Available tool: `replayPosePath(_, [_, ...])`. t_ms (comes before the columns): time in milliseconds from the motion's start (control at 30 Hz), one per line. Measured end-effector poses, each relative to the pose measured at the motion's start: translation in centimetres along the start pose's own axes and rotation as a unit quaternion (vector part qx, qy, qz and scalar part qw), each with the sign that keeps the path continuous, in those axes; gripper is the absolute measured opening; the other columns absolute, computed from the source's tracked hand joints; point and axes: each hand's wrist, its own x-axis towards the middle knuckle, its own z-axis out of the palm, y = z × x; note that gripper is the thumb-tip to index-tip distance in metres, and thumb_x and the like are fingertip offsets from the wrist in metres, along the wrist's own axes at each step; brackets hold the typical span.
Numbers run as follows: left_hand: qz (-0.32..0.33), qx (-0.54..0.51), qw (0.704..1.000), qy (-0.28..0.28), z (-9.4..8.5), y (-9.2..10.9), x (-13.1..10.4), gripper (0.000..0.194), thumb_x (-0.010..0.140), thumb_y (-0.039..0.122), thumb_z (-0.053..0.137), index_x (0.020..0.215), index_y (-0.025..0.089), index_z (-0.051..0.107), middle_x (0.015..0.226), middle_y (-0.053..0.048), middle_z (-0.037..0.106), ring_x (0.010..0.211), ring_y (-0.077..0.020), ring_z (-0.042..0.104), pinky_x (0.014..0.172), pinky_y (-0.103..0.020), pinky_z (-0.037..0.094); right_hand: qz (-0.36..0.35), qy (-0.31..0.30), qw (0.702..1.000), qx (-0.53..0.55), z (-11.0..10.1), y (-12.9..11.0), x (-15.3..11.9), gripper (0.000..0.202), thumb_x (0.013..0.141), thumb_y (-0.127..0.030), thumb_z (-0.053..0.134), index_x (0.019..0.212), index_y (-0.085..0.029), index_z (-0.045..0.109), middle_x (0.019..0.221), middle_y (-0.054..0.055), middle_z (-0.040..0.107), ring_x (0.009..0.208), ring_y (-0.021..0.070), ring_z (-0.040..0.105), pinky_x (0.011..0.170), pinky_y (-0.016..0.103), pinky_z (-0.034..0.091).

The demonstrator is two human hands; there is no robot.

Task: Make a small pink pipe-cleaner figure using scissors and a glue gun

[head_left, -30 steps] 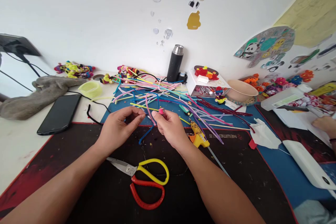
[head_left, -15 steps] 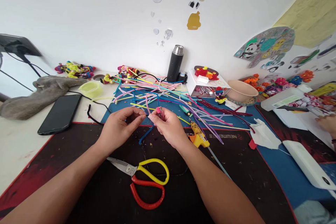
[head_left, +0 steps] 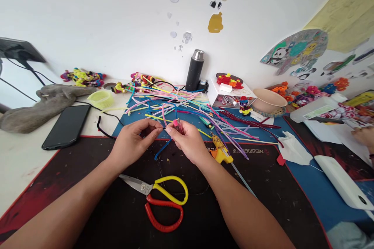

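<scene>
My left hand (head_left: 136, 140) and my right hand (head_left: 188, 140) meet above the black desk mat, fingertips pinched on a small dark piece (head_left: 164, 127) whose kind I cannot make out. Tucked in my right fingers is a small pink-topped object (head_left: 177, 123), mostly hidden. A blue pipe cleaner (head_left: 162, 149) lies just beyond and between the hands. Below them, scissors (head_left: 144, 188) with one yellow and one red handle rest partly open. To the right of my right hand sits a yellow glue gun (head_left: 222, 151) with a clear glue stick.
Many coloured pipe cleaners (head_left: 187, 103) spread behind my hands. A black flask (head_left: 195, 71) stands by the wall. A phone (head_left: 66, 127) and a grey plush (head_left: 37, 109) lie left. At right are a beige bowl (head_left: 269, 101), a white device (head_left: 340, 183) and another person's hand (head_left: 364, 138).
Almost nothing differs. My right fingertips have shifted very slightly, and a little more of the dark piece shows between the hands.
</scene>
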Motion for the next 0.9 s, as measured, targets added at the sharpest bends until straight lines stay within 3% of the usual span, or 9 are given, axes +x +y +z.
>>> replayPosePath(267, [0.000, 0.001, 1.000, -0.013, 0.04, -0.04, -0.04, 0.027, 0.098, 0.048, 0.070, 0.094, 0.023, 0.080, 0.084, -0.002, 0.082, 0.072, -0.0188, 0.071, 0.072, -0.028, 0.058, -0.008, -0.001, 1.000, -0.014, 0.08, -0.14, -0.12, 0.032, 0.092, -0.055, 0.076, 0.095, -0.023, 0.068, 0.064, -0.008, 0.045, 0.054, 0.0121, 0.035, 0.054, 0.028, 0.028])
replayPosePath(500, [-0.040, -0.019, 0.999, 0.023, -0.28, -0.14, 0.10, 0.034, 0.099, 0.055, 0.070, 0.097, 0.024, 0.081, 0.091, -0.003, 0.084, 0.077, -0.0212, 0.073, 0.074, -0.030, 0.059, -0.010, 0.018, 1.000, -0.003, 0.07, -0.24, -0.13, 0.033, 0.091, -0.054, 0.078, 0.092, -0.023, 0.067, 0.067, -0.007, 0.046, 0.056, 0.0120, 0.035, 0.054, 0.028, 0.029])
replayPosePath(900, [-0.004, -0.008, 1.000, -0.004, 0.01, 0.05, -0.01, 0.025, 0.096, 0.047, 0.072, 0.099, 0.024, 0.083, 0.088, -0.003, 0.084, 0.075, -0.0207, 0.075, 0.074, -0.029, 0.061, -0.018, 0.014, 0.999, -0.027, 0.03, -0.24, -0.16, 0.030, 0.093, -0.053, 0.075, 0.091, -0.024, 0.067, 0.063, -0.007, 0.046, 0.056, 0.0129, 0.038, 0.055, 0.028, 0.030])
